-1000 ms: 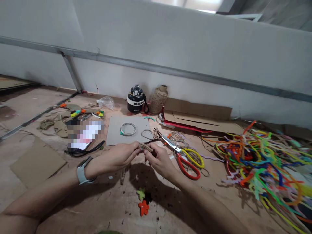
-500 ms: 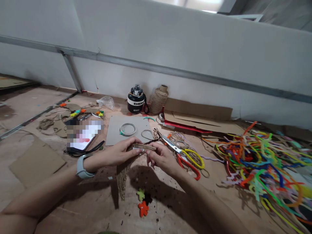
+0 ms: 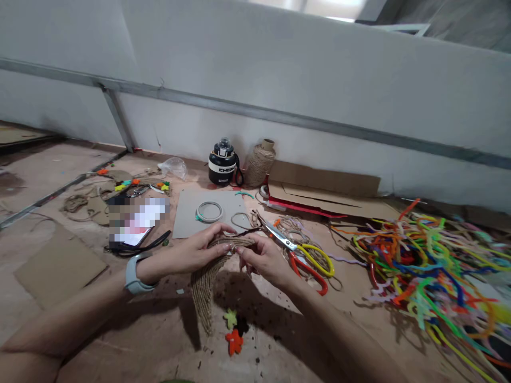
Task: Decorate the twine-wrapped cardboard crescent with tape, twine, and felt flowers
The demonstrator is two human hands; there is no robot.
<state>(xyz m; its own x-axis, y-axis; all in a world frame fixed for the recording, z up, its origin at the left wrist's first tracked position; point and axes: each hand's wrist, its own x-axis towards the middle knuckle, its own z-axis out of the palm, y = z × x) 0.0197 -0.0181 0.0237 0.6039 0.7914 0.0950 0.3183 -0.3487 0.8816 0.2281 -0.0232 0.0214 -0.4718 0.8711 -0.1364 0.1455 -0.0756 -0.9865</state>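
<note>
A curved, twine-covered piece (image 3: 204,290) hangs between my two hands over the table, its pointed end drooping toward me. My left hand (image 3: 203,247) is closed on its upper part, thumb in front and fingers behind. From the right, my right hand (image 3: 261,258) pinches the other end, its thumb close to my left thumb. What lies between the thumb tips is too small to make out. Below on the table are a yellow-green felt shape (image 3: 230,318) and an orange felt shape (image 3: 235,341). Just beyond my right hand rest scissors (image 3: 285,242) with red and yellow handles.
Colourful pipe cleaners (image 3: 435,271) are heaped at right. A black bottle (image 3: 222,164) and a twine spool (image 3: 260,165) stand at the wall. A tape roll (image 3: 209,202) lies on grey card (image 3: 184,213). To the left are a phone (image 3: 139,236) and cardboard (image 3: 59,260).
The hanging end of the twine-covered piece has swung slightly right and turned, showing more of its ribbed face. A pale strip by my left thumb shows less. Both hands keep their hold.
</note>
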